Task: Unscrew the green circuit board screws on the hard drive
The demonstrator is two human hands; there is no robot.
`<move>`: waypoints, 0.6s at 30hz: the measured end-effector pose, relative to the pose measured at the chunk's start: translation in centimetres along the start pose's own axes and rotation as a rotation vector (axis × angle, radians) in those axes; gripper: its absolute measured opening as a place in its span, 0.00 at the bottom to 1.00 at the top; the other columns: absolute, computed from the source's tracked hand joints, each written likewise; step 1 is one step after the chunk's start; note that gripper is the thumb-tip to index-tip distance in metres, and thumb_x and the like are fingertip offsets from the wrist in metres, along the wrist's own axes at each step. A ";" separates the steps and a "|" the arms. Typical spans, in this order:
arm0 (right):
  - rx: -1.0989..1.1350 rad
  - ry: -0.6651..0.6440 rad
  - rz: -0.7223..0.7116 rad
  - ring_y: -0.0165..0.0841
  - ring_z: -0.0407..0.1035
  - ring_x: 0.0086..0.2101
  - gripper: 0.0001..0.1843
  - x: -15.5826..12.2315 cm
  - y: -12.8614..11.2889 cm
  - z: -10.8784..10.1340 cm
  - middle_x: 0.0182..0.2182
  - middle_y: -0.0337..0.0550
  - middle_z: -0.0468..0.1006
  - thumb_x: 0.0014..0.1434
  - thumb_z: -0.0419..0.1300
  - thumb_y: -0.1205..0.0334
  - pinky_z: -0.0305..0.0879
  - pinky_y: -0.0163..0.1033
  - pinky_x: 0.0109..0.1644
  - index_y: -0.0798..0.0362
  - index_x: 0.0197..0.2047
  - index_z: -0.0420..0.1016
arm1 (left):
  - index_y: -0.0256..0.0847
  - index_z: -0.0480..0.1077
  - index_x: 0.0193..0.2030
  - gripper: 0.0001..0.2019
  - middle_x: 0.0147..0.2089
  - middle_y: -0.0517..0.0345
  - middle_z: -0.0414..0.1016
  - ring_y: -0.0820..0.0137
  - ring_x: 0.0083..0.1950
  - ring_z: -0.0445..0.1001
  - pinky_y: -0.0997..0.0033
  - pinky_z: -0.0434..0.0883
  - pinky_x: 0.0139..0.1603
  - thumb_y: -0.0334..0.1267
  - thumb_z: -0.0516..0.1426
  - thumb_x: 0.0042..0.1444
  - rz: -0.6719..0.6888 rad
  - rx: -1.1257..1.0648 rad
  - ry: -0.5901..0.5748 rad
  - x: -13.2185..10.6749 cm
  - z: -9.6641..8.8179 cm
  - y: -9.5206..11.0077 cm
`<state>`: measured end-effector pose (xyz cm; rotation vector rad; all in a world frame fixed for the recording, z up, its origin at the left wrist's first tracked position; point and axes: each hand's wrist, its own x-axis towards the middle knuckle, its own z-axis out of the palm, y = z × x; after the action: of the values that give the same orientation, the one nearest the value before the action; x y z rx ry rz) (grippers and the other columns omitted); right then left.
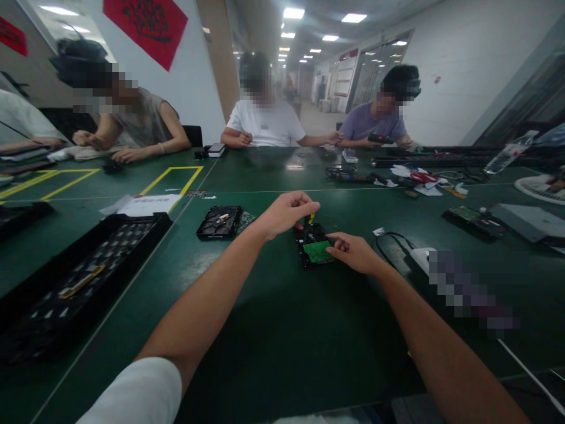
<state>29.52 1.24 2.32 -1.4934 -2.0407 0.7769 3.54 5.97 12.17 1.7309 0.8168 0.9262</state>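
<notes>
A black hard drive (309,238) lies on the green table with a green circuit board (318,251) on its near half. My left hand (286,213) hovers over the drive's far end, fingers curled round a small tool with a yellow and red tip (311,219). At the board's right edge rests my right hand (355,253), fingers pinched against it. A few tiny screws (336,225) lie just beyond the drive.
A second opened drive (219,221) sits to the left, a black slotted tray (79,277) further left with white paper (148,204) behind it. A cable and white adapter (419,254) lie at right. Three people work across the table among tools.
</notes>
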 end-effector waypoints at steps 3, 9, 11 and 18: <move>-0.009 0.000 0.000 0.32 0.72 0.30 0.27 0.0 -0.1 0.0 0.34 0.42 0.79 0.64 0.63 0.49 0.67 0.38 0.35 0.52 0.62 0.74 | 0.37 0.74 0.42 0.13 0.39 0.51 0.76 0.69 0.39 0.75 0.75 0.75 0.31 0.46 0.60 0.65 -0.014 -0.086 -0.091 -0.1 -0.1 0.3; -0.042 0.009 -0.010 0.32 0.72 0.31 0.26 0.0 -0.1 0.0 0.34 0.41 0.79 0.64 0.63 0.49 0.67 0.38 0.36 0.52 0.62 0.74 | 0.37 0.74 0.49 0.13 0.42 0.48 0.78 0.67 0.44 0.78 0.73 0.76 0.34 0.44 0.56 0.69 -0.021 -0.230 -0.153 -0.3 0.0 0.4; -0.046 0.007 -0.010 0.32 0.72 0.31 0.26 0.0 -0.1 0.0 0.34 0.41 0.79 0.64 0.63 0.49 0.67 0.39 0.37 0.52 0.61 0.74 | 0.36 0.74 0.46 0.12 0.43 0.48 0.79 0.68 0.44 0.78 0.73 0.76 0.35 0.44 0.57 0.68 -0.009 -0.226 -0.145 -0.2 0.0 0.3; -0.052 0.001 -0.006 0.33 0.72 0.31 0.26 -0.1 -0.2 -0.1 0.35 0.42 0.80 0.65 0.62 0.50 0.67 0.39 0.36 0.52 0.63 0.73 | 0.36 0.68 0.40 0.11 0.44 0.43 0.82 0.68 0.42 0.80 0.74 0.75 0.32 0.41 0.63 0.63 -0.023 -0.167 -0.037 0.0 0.2 -0.1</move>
<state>29.45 1.13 2.57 -1.5147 -2.0790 0.7255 3.73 5.86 12.01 1.5869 0.7132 0.9175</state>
